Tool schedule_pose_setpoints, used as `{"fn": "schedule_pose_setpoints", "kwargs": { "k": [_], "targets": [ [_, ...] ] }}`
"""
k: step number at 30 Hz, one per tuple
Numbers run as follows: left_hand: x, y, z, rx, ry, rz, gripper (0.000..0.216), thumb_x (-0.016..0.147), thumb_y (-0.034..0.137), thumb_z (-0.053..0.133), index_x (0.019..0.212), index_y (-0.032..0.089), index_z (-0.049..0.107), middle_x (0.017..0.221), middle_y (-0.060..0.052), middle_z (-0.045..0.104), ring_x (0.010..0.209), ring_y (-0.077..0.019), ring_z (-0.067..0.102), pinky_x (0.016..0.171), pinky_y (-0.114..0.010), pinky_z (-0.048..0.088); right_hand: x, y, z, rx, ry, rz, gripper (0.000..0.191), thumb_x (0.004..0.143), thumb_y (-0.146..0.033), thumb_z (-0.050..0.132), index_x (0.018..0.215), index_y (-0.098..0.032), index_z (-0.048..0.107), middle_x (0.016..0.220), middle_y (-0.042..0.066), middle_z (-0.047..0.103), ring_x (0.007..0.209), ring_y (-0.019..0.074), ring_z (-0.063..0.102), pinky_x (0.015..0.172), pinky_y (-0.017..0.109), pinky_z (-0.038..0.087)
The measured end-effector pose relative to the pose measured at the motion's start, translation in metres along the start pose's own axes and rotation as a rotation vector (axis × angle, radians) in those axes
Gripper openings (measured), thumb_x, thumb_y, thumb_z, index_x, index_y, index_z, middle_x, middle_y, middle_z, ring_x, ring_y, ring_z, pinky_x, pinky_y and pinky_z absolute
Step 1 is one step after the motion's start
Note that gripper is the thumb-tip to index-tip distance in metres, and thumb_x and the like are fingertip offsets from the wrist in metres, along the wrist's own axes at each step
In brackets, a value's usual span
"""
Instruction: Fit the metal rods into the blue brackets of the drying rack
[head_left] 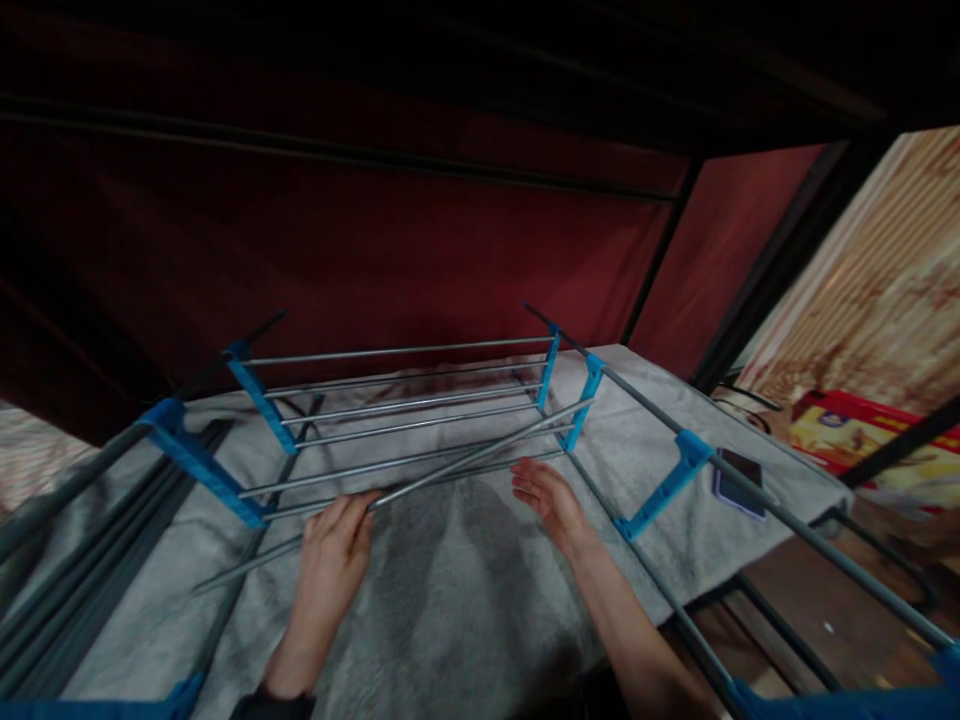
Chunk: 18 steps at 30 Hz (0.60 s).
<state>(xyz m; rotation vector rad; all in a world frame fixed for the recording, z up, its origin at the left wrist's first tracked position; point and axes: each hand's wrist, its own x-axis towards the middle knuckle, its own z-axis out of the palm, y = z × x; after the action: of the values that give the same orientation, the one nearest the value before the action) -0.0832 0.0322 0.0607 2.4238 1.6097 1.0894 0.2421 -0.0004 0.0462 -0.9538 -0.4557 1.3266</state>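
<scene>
A rack shelf of grey metal rods (405, 400) joined by blue plastic connectors (199, 460) lies on a grey fleece blanket (450, 600). One loose rod (480, 450) runs aslant across the frame, from the right blue connector (581, 400) down towards my left hand (334, 545). That hand's fingers rest on the lower end of this loose rod, partly curled. My right hand (547, 495) hovers open, palm turned inward, just below the rods and touching nothing that I can see.
A dark phone (739, 483) lies on the blanket at the right, beside a blue connector (675, 470) on a long side rail. More dark rods lie at the left. A dark red fabric wall stands behind. A red and yellow package (862, 440) sits at the far right.
</scene>
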Motion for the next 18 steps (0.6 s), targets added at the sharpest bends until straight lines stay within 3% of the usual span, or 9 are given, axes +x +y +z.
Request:
{"fn": "schedule_pose_setpoints", "kwargs": {
  "k": [9,15,18],
  "targets": [
    [-0.005,0.017,-0.001,0.204,-0.187,0.055,0.042,0.095,0.009,0.037,0.12,0.02,0.069,0.104,-0.01,0.069,0.099,-0.0261,0.063,0.09,-0.041,0.045,0.003,-0.014,-0.011,0.147,0.023,-0.044,0.03,0.076,-0.025,0.08,0.104,-0.019,0.071,0.104,0.007,0.078,0.087,0.0169,0.075,0.087,0.033,0.062],
    [-0.009,0.026,0.002,0.293,-0.276,0.086,0.043,0.095,0.005,0.042,0.127,0.021,0.066,0.108,-0.009,0.067,0.102,-0.0247,0.06,0.094,-0.041,0.044,0.014,-0.008,-0.039,0.058,0.223,0.009,0.009,0.082,-0.012,0.072,0.09,-0.015,0.07,0.091,0.006,0.077,0.08,0.015,0.075,0.078,0.026,0.065],
    [-0.009,0.028,0.004,0.333,-0.328,0.081,0.039,0.096,0.007,0.044,0.124,0.021,0.065,0.108,-0.009,0.067,0.102,-0.0234,0.06,0.093,-0.039,0.044,0.024,-0.009,-0.056,0.039,0.315,0.086,0.015,0.087,-0.004,0.059,0.087,-0.016,0.068,0.083,0.004,0.074,0.076,0.0134,0.074,0.074,0.024,0.065]
  ]
}}
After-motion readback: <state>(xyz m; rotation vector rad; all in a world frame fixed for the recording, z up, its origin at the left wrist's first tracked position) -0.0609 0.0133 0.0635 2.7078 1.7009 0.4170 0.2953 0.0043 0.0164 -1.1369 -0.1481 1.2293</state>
